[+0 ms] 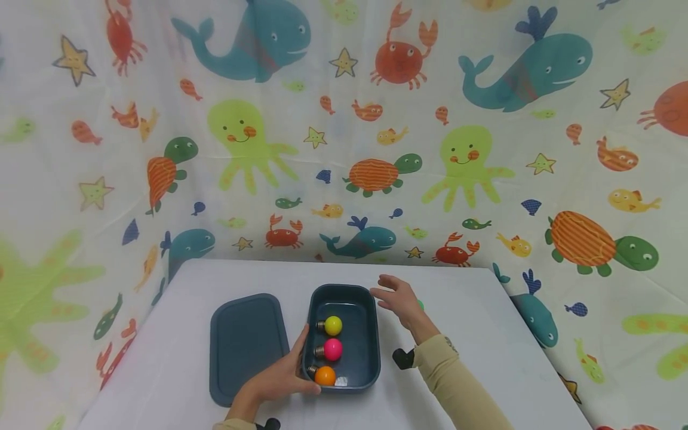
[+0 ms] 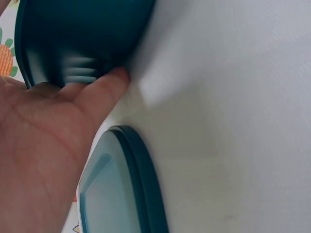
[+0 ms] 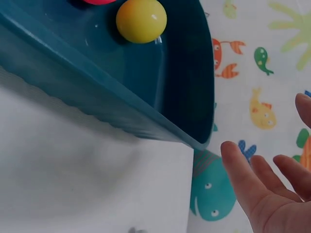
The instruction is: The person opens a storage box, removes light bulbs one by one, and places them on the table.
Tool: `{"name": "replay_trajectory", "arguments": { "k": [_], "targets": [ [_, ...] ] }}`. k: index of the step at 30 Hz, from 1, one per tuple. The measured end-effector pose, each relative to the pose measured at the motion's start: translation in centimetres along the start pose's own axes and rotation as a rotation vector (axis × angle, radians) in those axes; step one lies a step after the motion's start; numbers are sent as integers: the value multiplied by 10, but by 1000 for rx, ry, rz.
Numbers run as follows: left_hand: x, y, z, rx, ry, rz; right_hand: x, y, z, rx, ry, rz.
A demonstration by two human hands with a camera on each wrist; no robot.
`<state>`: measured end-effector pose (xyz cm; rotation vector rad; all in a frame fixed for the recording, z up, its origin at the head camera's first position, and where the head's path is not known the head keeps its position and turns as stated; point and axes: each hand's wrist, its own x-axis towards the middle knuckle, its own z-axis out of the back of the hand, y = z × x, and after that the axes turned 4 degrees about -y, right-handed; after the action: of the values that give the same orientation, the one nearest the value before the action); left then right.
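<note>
A dark blue rectangular box [image 1: 352,298] stands in the middle of the white table. Along its left side lie three toy light bulbs with screw bases: a yellow bulb [image 1: 333,326], a pink bulb [image 1: 332,349] and an orange bulb [image 1: 325,375]. My left hand [image 1: 276,377] holds the box at its near left corner, fingers along the left wall and thumb at the front. Off the box's far right corner, my right hand [image 1: 399,300] hovers with spread, relaxed fingers, holding nothing. The right wrist view shows its fingertips [image 3: 233,154] apart from the rim.
A flat dark blue lid [image 1: 247,349] lies on the table [image 1: 462,334] left of the box. Part of a green object [image 1: 421,305] shows behind my right hand. A curtain [image 1: 301,155] printed with sea animals hangs behind and around the table.
</note>
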<state>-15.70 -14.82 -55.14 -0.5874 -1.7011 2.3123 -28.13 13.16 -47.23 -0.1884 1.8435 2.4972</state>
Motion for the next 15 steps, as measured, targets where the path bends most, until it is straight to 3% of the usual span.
{"name": "replay_trajectory", "arguments": {
  "k": [15],
  "targets": [
    [2,2,2,18,1,-1,-4,2,-17,-44,67,-1]
  ]
}}
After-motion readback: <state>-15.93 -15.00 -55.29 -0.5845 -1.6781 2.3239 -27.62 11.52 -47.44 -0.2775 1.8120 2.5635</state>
